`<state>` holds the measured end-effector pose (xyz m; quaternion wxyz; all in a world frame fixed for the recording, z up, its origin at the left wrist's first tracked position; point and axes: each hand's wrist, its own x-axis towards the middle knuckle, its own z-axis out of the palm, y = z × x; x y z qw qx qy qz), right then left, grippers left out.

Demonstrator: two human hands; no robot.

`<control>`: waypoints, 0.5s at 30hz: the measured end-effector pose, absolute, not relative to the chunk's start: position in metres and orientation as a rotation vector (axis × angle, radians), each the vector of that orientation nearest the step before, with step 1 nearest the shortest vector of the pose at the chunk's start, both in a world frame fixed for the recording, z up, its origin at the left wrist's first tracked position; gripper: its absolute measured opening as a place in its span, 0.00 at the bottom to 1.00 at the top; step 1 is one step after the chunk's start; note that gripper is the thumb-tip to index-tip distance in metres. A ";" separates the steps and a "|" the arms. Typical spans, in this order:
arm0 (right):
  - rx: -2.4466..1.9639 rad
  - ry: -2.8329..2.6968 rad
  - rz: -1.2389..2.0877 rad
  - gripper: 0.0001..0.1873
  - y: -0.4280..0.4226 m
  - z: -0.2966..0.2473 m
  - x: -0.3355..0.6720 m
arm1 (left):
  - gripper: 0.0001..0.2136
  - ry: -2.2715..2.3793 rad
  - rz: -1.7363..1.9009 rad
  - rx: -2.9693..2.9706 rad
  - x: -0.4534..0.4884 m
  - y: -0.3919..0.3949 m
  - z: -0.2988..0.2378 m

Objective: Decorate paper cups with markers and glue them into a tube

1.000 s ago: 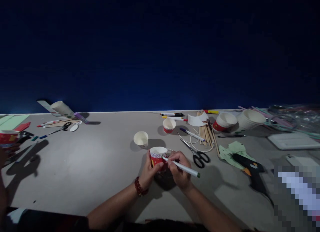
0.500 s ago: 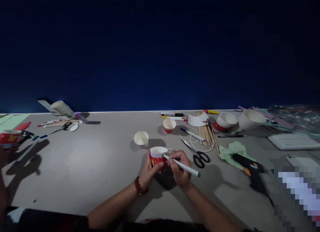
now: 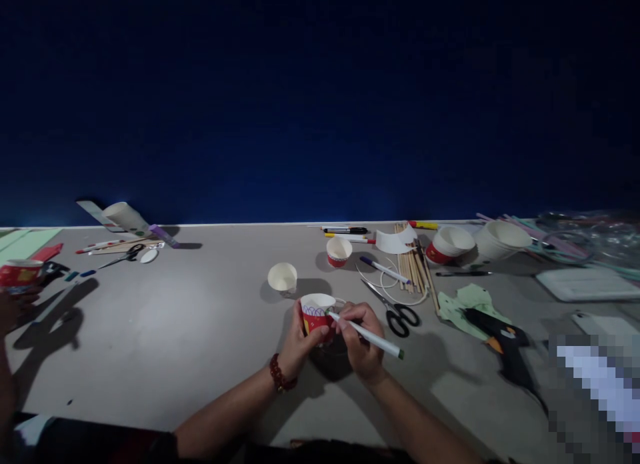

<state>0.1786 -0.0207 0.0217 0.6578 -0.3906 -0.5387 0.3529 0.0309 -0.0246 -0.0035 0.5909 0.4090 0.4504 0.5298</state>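
Observation:
My left hand [image 3: 299, 337] is wrapped round a red and white paper cup [image 3: 314, 319], with its thumb across the front. Purple loops run along the cup's white upper band. In my right hand [image 3: 364, 341] is a white marker [image 3: 374, 339] with a green end, its tip against the cup's upper right side near a small green mark. Just behind stand a pale paper cup [image 3: 283, 279] and a smaller red-patterned cup [image 3: 339, 251]. Black-handled scissors [image 3: 399, 316] lie to the right of my right hand.
Wooden sticks [image 3: 413, 264], white cord and several markers lie behind the scissors. Farther right are more paper cups [image 3: 450, 244], green paper [image 3: 470, 303] and a black glue gun [image 3: 503, 337]. At the far left another person's hand [image 3: 15, 307] is by a red cup [image 3: 21, 274].
The marker's green end has shifted slightly right and down, while its tip stays on the cup. My left hand and the cup look nearly still.

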 end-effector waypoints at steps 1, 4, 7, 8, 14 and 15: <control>-0.889 -1.232 0.790 0.05 -0.021 0.021 0.178 | 0.34 1.058 1.237 0.962 0.031 -0.025 -0.004; -0.897 -1.272 0.755 0.04 -0.022 0.020 0.178 | 0.36 1.110 1.235 0.980 0.030 -0.025 -0.005; -0.903 -1.291 0.732 0.04 -0.022 0.022 0.178 | 0.37 1.139 1.223 0.984 0.029 -0.026 -0.007; -0.906 -1.293 0.731 0.04 -0.022 0.022 0.178 | 0.38 1.139 1.222 0.983 0.029 -0.027 -0.008; -0.914 -1.316 0.719 0.03 -0.022 0.020 0.178 | 0.37 1.139 1.235 0.987 0.031 -0.028 -0.007; -0.919 -1.320 0.719 0.03 -0.022 0.019 0.179 | 0.37 1.145 1.235 0.994 0.031 -0.028 -0.007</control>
